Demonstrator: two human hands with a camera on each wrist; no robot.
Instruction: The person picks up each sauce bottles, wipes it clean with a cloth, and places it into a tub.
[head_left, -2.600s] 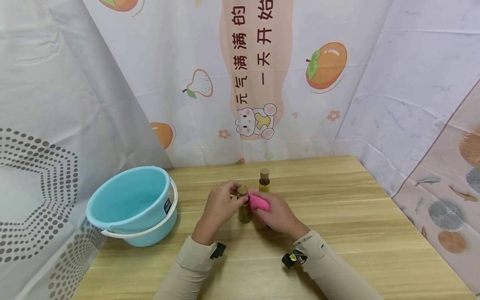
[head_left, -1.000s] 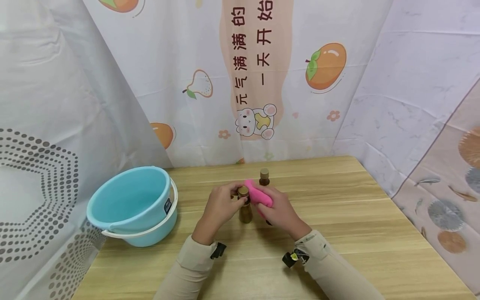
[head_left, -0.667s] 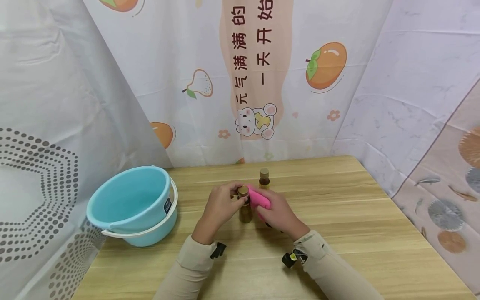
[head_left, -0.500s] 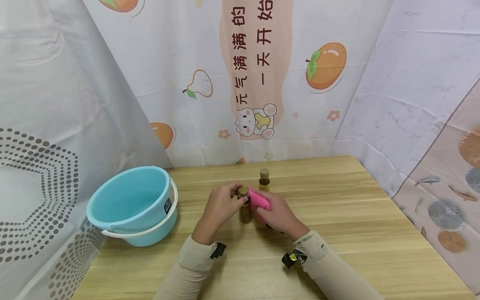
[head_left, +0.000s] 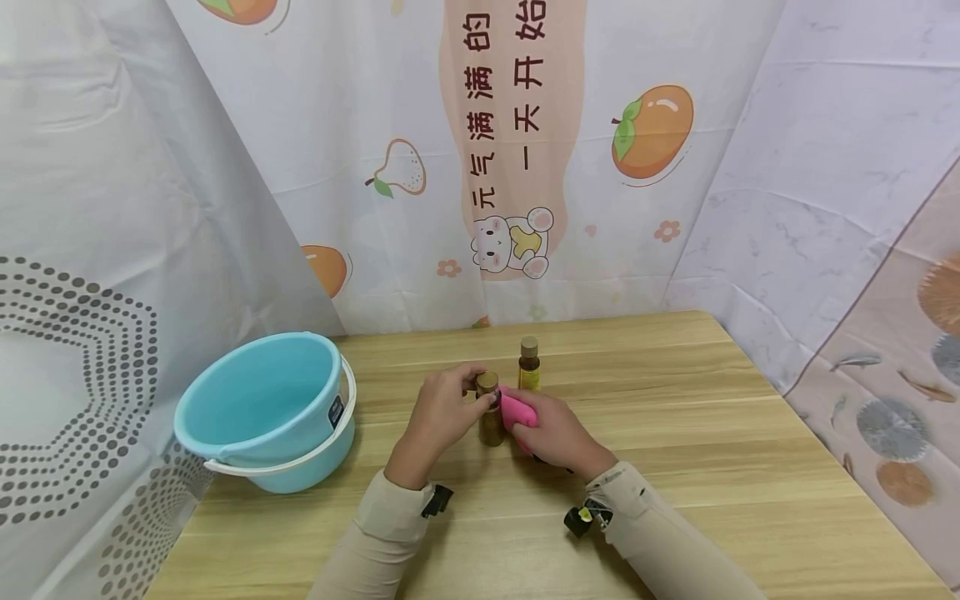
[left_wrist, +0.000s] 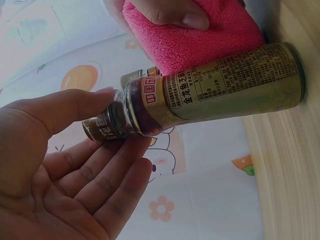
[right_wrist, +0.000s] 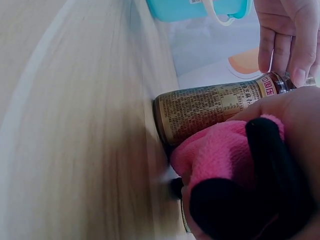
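Note:
A sesame oil bottle (head_left: 491,427) with a gold cap stands upright on the table. My left hand (head_left: 441,415) holds it at the neck, thumb on one side and fingers on the other, as the left wrist view shows. My right hand (head_left: 553,427) grips a pink fluffy cloth (left_wrist: 200,42) and presses it against the bottle's right side, on the label. Black, rounded pieces (right_wrist: 225,205) show beside the cloth in the right wrist view; what they are I cannot tell. Behind my right hand stands a second brown bottle (head_left: 529,367) with a yellow label, its lower part hidden.
A light blue bucket (head_left: 258,400) with a white handle (head_left: 281,461) stands at the table's left side. The wood-grain table (head_left: 675,467) reaches back to a printed curtain (head_left: 420,242); more cloth hangs on both sides.
The pink cloth and my right hand went up the bottle's side, then came down lower along it, so more of the rear bottle shows. My left hand has stayed on the neck.

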